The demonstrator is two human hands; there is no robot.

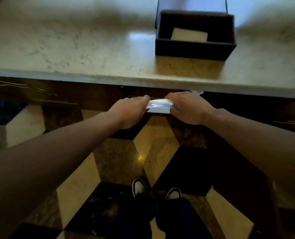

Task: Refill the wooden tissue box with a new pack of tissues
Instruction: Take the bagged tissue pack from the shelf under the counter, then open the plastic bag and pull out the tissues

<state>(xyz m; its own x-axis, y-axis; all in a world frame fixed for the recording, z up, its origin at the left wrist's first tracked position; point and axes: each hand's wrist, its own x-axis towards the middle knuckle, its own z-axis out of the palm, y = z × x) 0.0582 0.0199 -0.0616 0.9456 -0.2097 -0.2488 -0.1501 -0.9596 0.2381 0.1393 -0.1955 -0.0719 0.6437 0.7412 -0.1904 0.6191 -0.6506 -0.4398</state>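
A dark wooden tissue box point(193, 49) stands upside down and open on the marble counter, with a pale rectangular slot visible in its bottom. Below the counter's front edge, both hands hold a white pack of tissues point(159, 106) in clear plastic wrap. My left hand point(132, 112) grips the pack's left end and my right hand point(188, 107) grips its right end. The pack hangs in the air in front of the cabinet, apart from the box. Most of the pack is hidden by my fingers.
The marble counter point(74, 45) runs across the top, its front edge just above my hands. A white object point(191, 4) stands behind the box. Dark wooden cabinet fronts point(39, 94) lie under the counter. My shoes point(157, 189) stand on a patterned tile floor.
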